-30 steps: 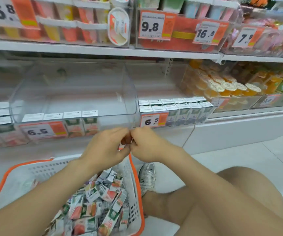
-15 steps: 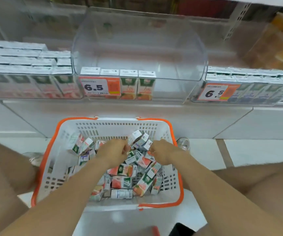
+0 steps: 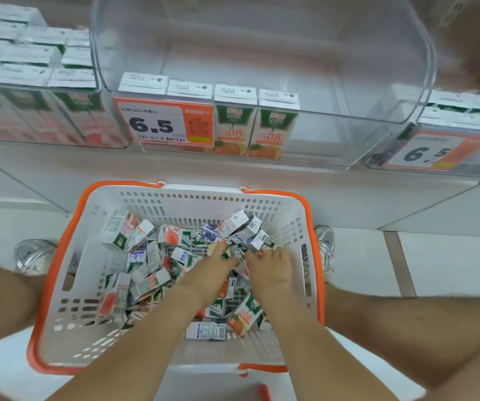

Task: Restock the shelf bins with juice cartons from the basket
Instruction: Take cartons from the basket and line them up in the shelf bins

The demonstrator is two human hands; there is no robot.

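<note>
Pick-up stage of restocking. Both hands are down inside the basket (image 3: 68, 244), which stands on the floor between the person's feet, directly below the shelf. The loose juice cartons (image 3: 146, 256) lie jumbled in it at all angles, several kinds mixed together. The middle bin (image 3: 348, 134) above holds only a single front row of four upright orange cartons (image 3: 234, 123), partly behind the 6.5 price label (image 3: 157, 125), and is bare behind them; the left bin (image 3: 30, 82) looks well filled, and the right bin (image 3: 464, 140) also holds cartons.

The left hand (image 3: 207, 273) and right hand (image 3: 270, 270) lie side by side, almost touching, palms down on the pile towards the far right of the basket. Their fingers reach forward among the cartons, those of the right hand slightly spread. The fingertips are partly buried and blurred, so it cannot be told whether either hand has closed round a carton.

Judged next move: sort out cartons that match the orange row, such as the orange carton (image 3: 246, 315) by the right forearm, grip them firmly, lift them over the basket rim and stand them upright behind the front row, labels facing out
</note>
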